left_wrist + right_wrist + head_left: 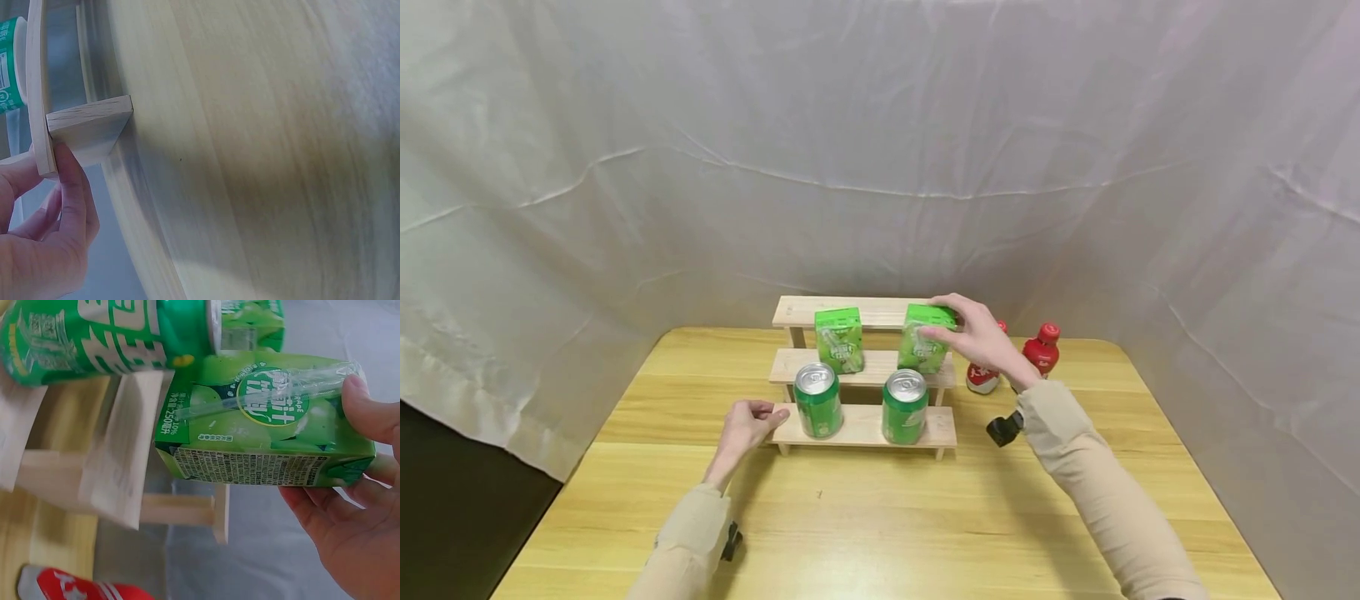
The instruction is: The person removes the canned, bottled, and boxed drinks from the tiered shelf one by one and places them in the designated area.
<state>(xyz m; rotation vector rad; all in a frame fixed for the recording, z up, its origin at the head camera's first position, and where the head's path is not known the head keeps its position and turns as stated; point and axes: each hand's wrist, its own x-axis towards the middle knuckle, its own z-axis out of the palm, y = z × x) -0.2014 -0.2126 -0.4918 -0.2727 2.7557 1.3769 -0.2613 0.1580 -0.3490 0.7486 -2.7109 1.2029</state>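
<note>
A three-step wooden rack [857, 427] stands on the table. My left hand [747, 432] pinches the left end of its lowest board, thumb above and fingers beneath, as the left wrist view shows. On the middle board are two green juice boxes; my right hand [976, 335] grips the upper part of the right juice box [269, 419], which carries a wrapped straw on its front. The left juice box [839, 342] stands apart from it. Two green cans, the left can [818, 402] and the right can [905, 408], stand upright on the lowest board.
Right of the rack stand two red bottles, a nearer bottle [982, 379] partly hidden by my right hand and a farther bottle [1042, 348]. A grey curtain [880, 183] hangs behind the wooden table [865, 525] and along its sides.
</note>
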